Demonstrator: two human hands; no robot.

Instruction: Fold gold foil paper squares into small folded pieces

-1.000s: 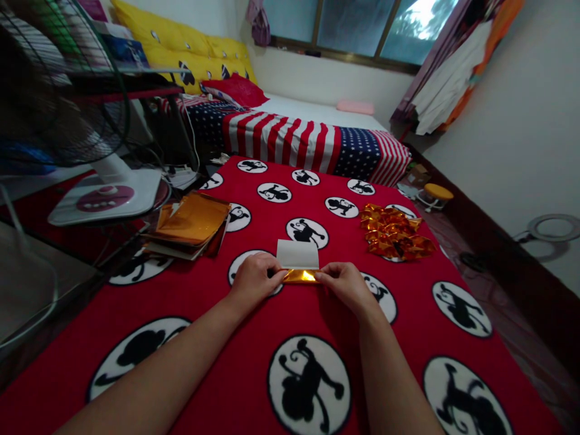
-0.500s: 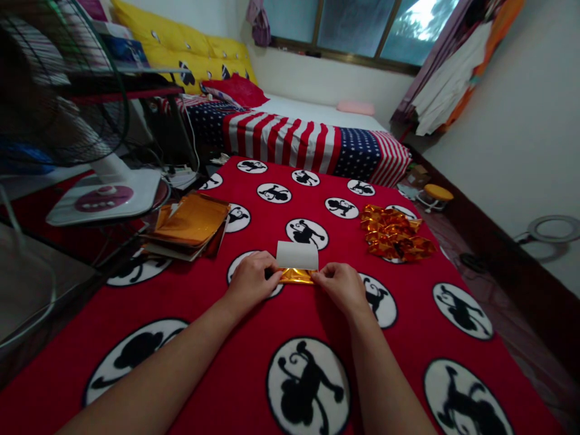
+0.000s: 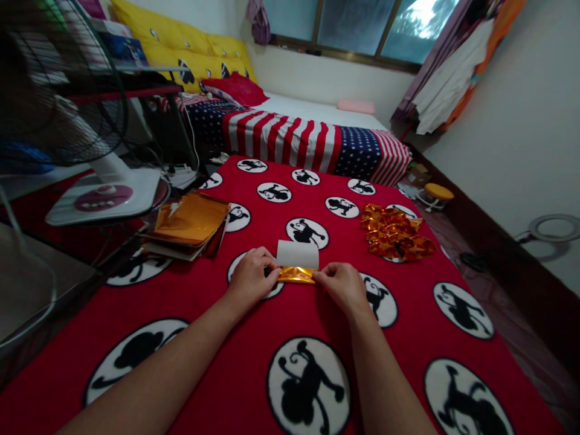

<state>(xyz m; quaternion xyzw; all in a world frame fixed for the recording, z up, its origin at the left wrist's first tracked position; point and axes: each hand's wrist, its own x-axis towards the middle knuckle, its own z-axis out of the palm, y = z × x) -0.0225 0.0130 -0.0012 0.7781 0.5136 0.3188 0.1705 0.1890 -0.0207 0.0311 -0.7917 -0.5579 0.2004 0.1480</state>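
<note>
A small sheet of gold foil paper [image 3: 297,254] lies in front of me, its white back showing at the far part and a shiny gold strip folded over along the near edge. My left hand [image 3: 254,275] pinches the left end of that strip between thumb and fingers. At the right end, my right hand [image 3: 342,287] grips the strip the same way. Both hands rest low over the red cloth [image 3: 244,356], which is printed with black monkeys in white circles.
A stack of flat gold sheets [image 3: 193,220] lies at the left edge of the cloth. Crumpled-looking folded gold foil pieces [image 3: 394,234] are heaped on the right. A fan [image 3: 104,193] stands at the left; a bed with a striped, starred cover [image 3: 290,142] is beyond.
Almost nothing differs. My left fingers have shifted very slightly on the gold strip; both hands keep their hold at its two ends.
</note>
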